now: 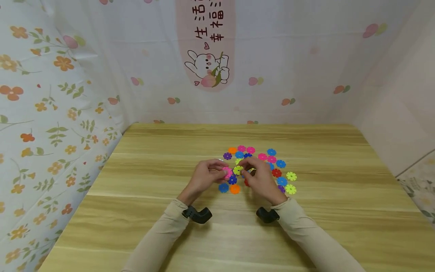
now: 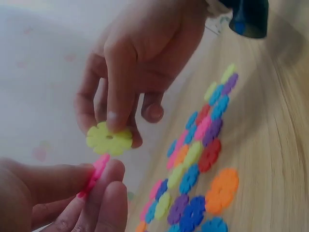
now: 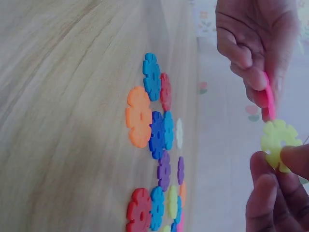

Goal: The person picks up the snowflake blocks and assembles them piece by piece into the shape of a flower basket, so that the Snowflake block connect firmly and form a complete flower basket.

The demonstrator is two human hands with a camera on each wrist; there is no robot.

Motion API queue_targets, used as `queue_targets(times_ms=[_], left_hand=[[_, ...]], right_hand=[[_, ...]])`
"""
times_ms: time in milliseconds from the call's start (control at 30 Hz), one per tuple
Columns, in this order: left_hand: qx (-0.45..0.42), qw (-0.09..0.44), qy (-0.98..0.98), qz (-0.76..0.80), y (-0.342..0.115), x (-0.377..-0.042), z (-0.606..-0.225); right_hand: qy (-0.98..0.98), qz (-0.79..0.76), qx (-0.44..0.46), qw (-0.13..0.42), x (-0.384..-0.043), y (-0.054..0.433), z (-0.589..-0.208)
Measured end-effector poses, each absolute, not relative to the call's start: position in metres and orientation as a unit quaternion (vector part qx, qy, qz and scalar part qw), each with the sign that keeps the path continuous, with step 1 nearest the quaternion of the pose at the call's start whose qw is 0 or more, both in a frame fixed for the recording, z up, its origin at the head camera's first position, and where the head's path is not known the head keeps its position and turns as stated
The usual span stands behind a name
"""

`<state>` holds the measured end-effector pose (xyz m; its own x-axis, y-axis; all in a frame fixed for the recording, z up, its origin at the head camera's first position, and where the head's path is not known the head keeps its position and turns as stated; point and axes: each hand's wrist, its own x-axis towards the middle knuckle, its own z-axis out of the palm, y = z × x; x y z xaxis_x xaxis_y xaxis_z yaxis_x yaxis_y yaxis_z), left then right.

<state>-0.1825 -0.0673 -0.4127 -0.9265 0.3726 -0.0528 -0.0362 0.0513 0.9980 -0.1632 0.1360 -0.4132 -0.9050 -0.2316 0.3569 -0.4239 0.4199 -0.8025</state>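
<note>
My left hand [image 1: 206, 174] pinches a pink snowflake disc [image 2: 94, 176] between thumb and fingers, above the table. Facing it, my right hand [image 1: 261, 177] pinches a yellow-green snowflake disc [image 2: 110, 138] by its edge. In the right wrist view the yellow disc [image 3: 281, 144] stands at an angle to the pink disc [image 3: 270, 96], their rims right at each other. Below the hands lie loose discs, among them a dark blue disc [image 1: 232, 180], an orange disc [image 1: 235, 189] and a blue disc [image 1: 223, 187]. The right hand hides part of the scattered discs.
More discs spread right of the hands, such as a red disc [image 1: 276, 172] and a yellow disc [image 1: 290, 189]. Pink discs [image 1: 250, 150] lie farther back. The wooden table [image 1: 153, 151] meets a printed curtain [image 1: 272, 49] at its back edge. Both wrists carry black mounts [image 1: 200, 215].
</note>
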Motion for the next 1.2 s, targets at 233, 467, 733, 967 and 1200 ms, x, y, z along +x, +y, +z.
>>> queue_targets(times_ms=[233,467,733,967,1200], left_hand=[[0.111,0.163,0.694,0.693,-0.065,-0.181,-0.409],[0.105,0.172,0.693,0.693,-0.062,-0.178,-0.404],[0.108,0.168,0.684,0.702,-0.058,-0.176,-0.397],[0.086,0.168,0.668,0.720,-0.052,-0.175,-0.393],[0.079,0.191,0.663,0.720,-0.056,-0.174,-0.396]], right_hand=[[-0.839,0.477,0.218,0.146,-0.163,0.135,-0.409],[-0.839,0.468,0.232,0.151,-0.163,0.139,-0.408],[-0.830,0.450,0.278,0.179,-0.161,0.138,-0.403],[-0.827,0.432,0.304,0.192,-0.162,0.137,-0.397],[-0.841,0.416,0.316,0.140,-0.164,0.140,-0.397]])
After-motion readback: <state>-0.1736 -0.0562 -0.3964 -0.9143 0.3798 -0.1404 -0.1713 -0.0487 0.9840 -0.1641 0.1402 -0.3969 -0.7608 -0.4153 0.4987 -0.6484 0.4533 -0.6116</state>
